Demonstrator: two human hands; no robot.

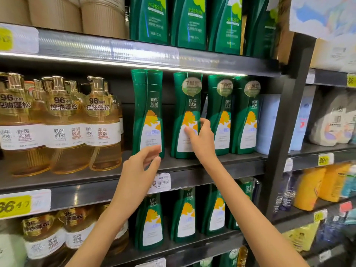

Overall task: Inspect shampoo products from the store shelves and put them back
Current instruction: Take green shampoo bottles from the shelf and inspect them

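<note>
Filling the view, dark metal shelving (279, 132) holds amber pump bottles (63, 128) at nine o'clock. Centred on its middle shelf (183, 176) stands a green shampoo bottle (185, 105). The right hand (202, 139) seems to pinch its label, and the left hand (134, 170) hovers, fingers apart, at seven o'clock.

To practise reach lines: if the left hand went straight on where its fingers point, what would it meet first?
Probably the leftmost green bottle on the middle shelf, low on its label; depth unclear.
</note>
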